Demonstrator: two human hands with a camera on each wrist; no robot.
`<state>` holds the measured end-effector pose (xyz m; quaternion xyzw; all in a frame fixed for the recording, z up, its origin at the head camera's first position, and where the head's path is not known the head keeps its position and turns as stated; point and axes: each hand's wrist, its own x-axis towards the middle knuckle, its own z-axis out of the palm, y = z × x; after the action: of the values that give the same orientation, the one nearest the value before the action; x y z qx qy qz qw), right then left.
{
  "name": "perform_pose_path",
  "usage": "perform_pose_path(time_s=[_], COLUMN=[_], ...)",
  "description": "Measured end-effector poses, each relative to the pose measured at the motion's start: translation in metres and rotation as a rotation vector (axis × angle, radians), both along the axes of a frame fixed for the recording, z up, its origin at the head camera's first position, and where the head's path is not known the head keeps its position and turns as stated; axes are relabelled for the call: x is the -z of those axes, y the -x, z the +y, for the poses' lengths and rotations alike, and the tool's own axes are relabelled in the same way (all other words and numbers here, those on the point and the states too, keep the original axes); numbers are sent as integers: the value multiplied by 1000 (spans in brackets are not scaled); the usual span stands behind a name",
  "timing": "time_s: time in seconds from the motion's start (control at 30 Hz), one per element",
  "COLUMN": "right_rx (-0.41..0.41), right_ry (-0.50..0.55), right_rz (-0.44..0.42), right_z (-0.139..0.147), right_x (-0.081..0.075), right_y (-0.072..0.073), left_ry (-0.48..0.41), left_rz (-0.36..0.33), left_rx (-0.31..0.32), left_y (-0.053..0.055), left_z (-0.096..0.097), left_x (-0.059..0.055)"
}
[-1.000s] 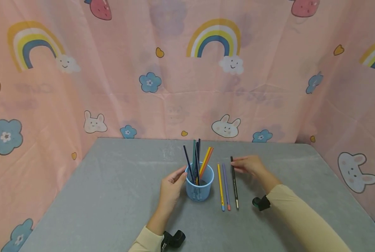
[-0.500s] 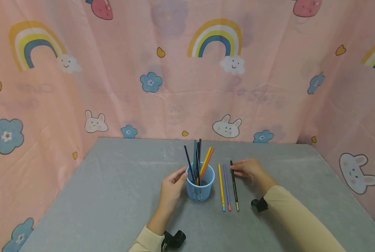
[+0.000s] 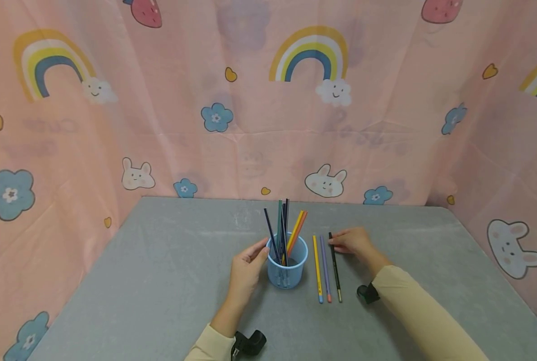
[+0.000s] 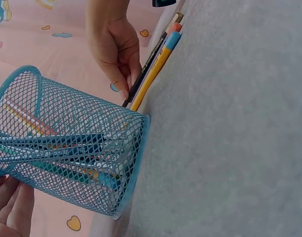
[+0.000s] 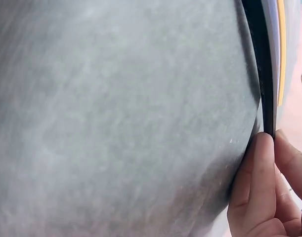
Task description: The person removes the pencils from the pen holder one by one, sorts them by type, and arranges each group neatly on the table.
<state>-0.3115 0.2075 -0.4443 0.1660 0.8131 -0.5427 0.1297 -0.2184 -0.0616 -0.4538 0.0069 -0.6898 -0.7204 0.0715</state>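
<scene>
On the grey table [image 3: 137, 281], right of the blue mesh cup [image 3: 285, 277]: right hand [image 3: 356, 241] pinches the black pencil [image 3: 335, 268] at its far end, purple [image 3: 325, 268] and yellow pencils [image 3: 317, 268] alongside. Left hand [image 3: 244, 268], fingers loosely extended, touches cup's left side.

My head view comes through slightly dim and evenly lit, from a source I can't place. Soft shadows lie beside the cream fabric sleeves [image 3: 421, 306] on the mottled grey flat tabletop [image 3: 160, 281], with faint pale glare across its far part. My left wrist view runs cool, the light-blue round wire-mesh cup [image 4: 86, 111] fairly crisp. In my right wrist view, the tabletop smears at left; dark shadow edges the slim black pencil [image 5: 265, 64].
</scene>
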Motion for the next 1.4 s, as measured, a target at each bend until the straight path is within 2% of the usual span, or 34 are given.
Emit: perform_pose_path(time_s=[0.4, 0.53, 0.63, 0.73, 1.07, 1.4], right_rx=[-33, -39, -36, -45, -94, -118], right_ry=[-128, -154, -134, -84, 54, 155], right_rz=[84, 155, 217, 243, 214, 205], right_z=[-7, -7, -8, -10, -26, -43], right_x=[7, 5, -2, -10, -36, -47], right_y=[3, -2, -8, -12, -26, -33], left_ry=[26, 18, 29, 34, 29, 20], left_rz=[0, 2, -2, -8, -15, -12], left_rx=[-8, -2, -5, -9, -12, 1], left_y=[0, 1, 0, -1, -1, 0], left_z=[0, 0, 0, 0, 1, 1], left_x=[0, 0, 0, -1, -1, 1])
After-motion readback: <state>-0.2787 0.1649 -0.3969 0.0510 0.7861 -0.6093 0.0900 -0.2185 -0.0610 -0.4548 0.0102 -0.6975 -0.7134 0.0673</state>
